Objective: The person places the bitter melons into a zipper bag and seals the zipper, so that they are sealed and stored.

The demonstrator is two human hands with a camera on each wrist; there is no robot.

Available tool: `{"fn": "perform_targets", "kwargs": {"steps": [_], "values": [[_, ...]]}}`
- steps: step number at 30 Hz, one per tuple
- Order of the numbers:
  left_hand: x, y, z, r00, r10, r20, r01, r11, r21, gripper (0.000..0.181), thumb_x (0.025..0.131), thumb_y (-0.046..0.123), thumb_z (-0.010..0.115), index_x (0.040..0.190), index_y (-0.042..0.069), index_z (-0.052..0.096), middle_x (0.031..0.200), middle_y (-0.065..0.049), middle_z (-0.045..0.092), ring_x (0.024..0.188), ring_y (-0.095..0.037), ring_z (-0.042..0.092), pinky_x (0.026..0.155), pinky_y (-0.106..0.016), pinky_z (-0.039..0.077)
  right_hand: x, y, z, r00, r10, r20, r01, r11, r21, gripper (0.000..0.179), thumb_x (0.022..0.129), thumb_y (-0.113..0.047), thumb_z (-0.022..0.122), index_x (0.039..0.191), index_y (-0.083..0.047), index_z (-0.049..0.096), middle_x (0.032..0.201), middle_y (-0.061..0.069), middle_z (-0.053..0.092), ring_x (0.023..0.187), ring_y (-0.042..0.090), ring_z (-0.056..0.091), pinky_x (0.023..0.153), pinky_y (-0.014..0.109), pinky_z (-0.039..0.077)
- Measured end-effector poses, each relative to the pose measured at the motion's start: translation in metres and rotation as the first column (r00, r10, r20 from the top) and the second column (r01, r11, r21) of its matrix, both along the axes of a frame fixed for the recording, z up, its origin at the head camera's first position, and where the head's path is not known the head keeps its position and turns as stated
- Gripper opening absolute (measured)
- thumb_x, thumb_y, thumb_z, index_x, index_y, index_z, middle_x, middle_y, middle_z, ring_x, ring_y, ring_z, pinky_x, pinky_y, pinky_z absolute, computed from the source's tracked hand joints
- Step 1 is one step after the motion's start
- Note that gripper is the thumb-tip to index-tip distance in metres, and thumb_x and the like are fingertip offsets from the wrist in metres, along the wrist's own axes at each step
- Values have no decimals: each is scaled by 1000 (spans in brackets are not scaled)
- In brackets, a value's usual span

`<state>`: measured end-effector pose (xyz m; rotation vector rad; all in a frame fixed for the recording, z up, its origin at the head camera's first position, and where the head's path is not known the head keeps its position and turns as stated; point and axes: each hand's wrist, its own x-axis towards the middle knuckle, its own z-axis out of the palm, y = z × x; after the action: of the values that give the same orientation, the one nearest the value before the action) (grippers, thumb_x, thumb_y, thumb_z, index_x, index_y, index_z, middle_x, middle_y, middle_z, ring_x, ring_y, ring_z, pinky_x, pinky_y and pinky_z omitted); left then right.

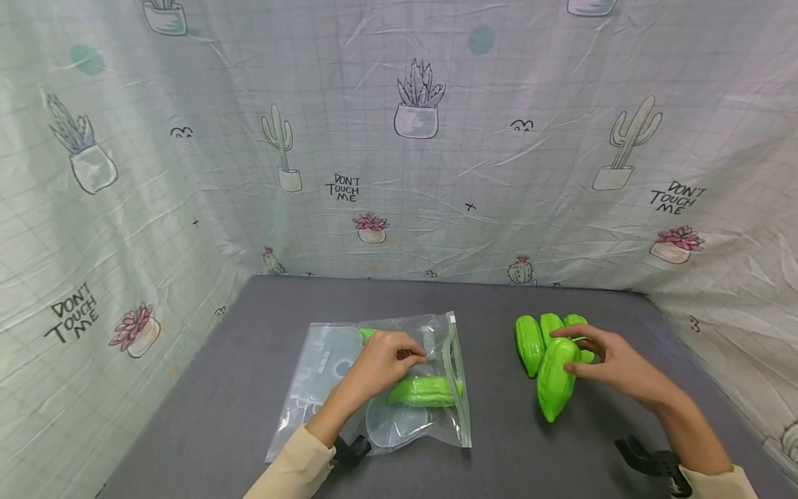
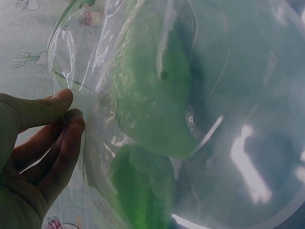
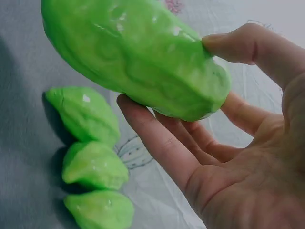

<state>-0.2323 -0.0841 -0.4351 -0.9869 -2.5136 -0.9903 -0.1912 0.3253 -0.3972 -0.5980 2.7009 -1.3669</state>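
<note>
My right hand (image 1: 607,362) grips a glossy, bright green ridged vegetable (image 1: 553,388), shaped like a bitter melon, by its blunt end between thumb and fingers. Its pointed tip is angled down toward the table. Behind it lie three similar vegetables (image 3: 90,114) in a row. With thumb and forefinger my left hand (image 2: 43,138) pinches the film of a clear zip bag (image 1: 299,412), whose zip edge faces right. Inside the bag are one green vegetable (image 1: 427,391) and another (image 1: 366,333) partly hidden behind the left hand.
The dark grey table (image 1: 499,450) is enclosed by a pale cloth backdrop (image 1: 467,166) with cactus drawings at the back and sides. Pale grey-blue rounded patches (image 1: 399,423) show on the bag. Each wrist wears a black strap (image 1: 648,457).
</note>
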Motion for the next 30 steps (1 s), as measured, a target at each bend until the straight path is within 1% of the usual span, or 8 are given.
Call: {"fn": "perform_targets", "kwargs": {"steps": [3,5,10,16,20,24,26,30], "values": [[0,0,0,1000,3,0,-3,1000,1,4,86,11,83,90,11,83,82,1,78,68,-5,67,65,-15,53,-3,-6,-2,1000,14,11,-13,999,-45,46,94,-11,76,136,-4,59,134,-6,59,110,-3,60,80,25,55],[-1,0,0,1000,3,1,-3,1000,0,4,86,11,83,90,11,83,82,1,78,69,-5,68,65,-15,53,-4,-9,-3,1000,28,8,-28,998,-51,45,93,-9,76,134,0,58,128,-2,61,107,2,62,81,25,55],[-1,0,0,1000,4,0,-4,1000,-9,4,87,13,83,91,11,83,83,1,78,69,-5,68,66,-15,53,-7,-15,-8,998,63,23,-61,996,-59,40,91,-8,78,126,-2,60,118,0,62,104,3,64,83,25,56],[-1,-1,1,1000,6,-6,-6,1000,-13,3,87,12,83,90,11,83,82,1,78,69,-5,67,66,-14,52,-10,-24,-12,987,144,77,-130,978,-161,41,91,-1,75,126,7,55,117,-2,63,104,4,67,83,26,58],[-1,-1,1,1000,10,-14,-10,1000,-14,4,86,11,83,89,13,83,82,2,78,69,-4,66,66,-14,52,-11,-30,-14,979,163,120,-140,974,-179,40,93,-2,74,125,7,52,118,7,60,107,5,67,84,26,57],[-1,-1,1,1000,7,-15,-7,1000,-9,3,86,12,83,89,12,83,83,2,78,69,-4,67,66,-14,52,-12,-34,-17,968,180,175,-151,975,-165,48,94,-6,73,135,2,48,125,21,54,106,8,66,82,30,57],[-1,-1,1,1000,1,-19,-1,1000,-4,4,86,12,83,90,10,82,83,1,78,69,-4,67,66,-14,53,-12,-36,-19,966,196,169,-176,976,-125,50,95,-9,73,139,-1,51,131,26,55,111,5,64,86,28,56],[-1,-1,1,1000,-8,-29,8,1000,2,5,86,13,83,90,9,82,82,1,78,69,-4,66,66,-14,53,-11,-39,-21,966,207,154,-204,978,-40,40,96,-18,74,134,-10,62,134,20,63,120,-3,59,98,20,49]]}}
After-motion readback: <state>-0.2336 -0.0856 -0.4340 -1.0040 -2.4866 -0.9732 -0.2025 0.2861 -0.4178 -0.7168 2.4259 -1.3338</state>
